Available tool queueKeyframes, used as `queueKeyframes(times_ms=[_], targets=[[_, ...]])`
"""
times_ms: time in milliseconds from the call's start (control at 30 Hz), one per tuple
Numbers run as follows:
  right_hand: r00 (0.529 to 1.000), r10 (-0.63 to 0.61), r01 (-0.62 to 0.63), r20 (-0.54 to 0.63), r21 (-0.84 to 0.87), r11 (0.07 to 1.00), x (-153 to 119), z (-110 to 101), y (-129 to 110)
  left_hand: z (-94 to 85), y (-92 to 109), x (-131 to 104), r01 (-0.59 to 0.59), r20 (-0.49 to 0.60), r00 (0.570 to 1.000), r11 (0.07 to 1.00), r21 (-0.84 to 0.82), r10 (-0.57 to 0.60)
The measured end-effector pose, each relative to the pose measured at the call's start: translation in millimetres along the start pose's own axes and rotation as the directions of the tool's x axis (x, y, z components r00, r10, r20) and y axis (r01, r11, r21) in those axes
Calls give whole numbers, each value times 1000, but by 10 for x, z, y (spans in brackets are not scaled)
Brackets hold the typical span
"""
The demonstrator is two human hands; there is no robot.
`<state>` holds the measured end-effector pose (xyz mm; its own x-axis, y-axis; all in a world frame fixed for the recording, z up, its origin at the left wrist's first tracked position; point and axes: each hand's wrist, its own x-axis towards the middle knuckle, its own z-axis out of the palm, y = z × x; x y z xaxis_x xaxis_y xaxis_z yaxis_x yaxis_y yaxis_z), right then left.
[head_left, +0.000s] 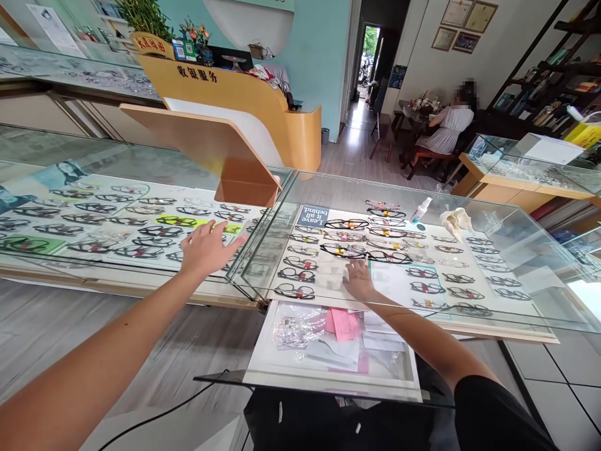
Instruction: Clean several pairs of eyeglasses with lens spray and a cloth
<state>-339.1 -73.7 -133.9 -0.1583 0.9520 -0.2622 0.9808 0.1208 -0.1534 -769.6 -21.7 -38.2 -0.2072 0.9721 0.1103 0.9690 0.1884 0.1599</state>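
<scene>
My left hand [205, 247] is spread with nothing in it, over the glass top of the left display case [188, 169], which holds rows of eyeglasses. My right hand [359, 280] reaches inside the right display case [469, 203]. Its fingers are apart near a pair of black-framed glasses [344, 251] and other frames; I make out nothing held. Below the right hand, a white drawer [263, 357] stands pulled out, with pink slips [345, 324], white papers and clear plastic bags in it.
A spray bottle [421, 210] and a cream cloth [455, 223] are at the right case's back. A brown board [206, 141] stands tilted on the left case. Behind are a wooden counter [303, 141] and a seated person [451, 122]. A black cable [164, 413] hangs lower left.
</scene>
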Motion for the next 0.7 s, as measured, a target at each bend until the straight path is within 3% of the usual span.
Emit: queueKeyframes(times_ms=[100,267,433,567,700], targets=[[998,63,-63,-18,-20,998,225,93,119,0,3,-4,2,-7,1000,1000,-4,-2],[997,79,-79,0,-41,996,400,263,105,-5,0,-13,0,-12,1000,1000,-17,0],[994,104,-103,21,-43,994,438,216,61,-19,8,-14,12,5,1000,1000,-7,-11],[999,41,-40,11,-27,999,208,106,2,-13,11,-10,9,3,1000,1000,2,-9],[995,-93,93,23,8,996,-345,15,-135,-13,13,-10,6,-4,1000,1000,7,-6]])
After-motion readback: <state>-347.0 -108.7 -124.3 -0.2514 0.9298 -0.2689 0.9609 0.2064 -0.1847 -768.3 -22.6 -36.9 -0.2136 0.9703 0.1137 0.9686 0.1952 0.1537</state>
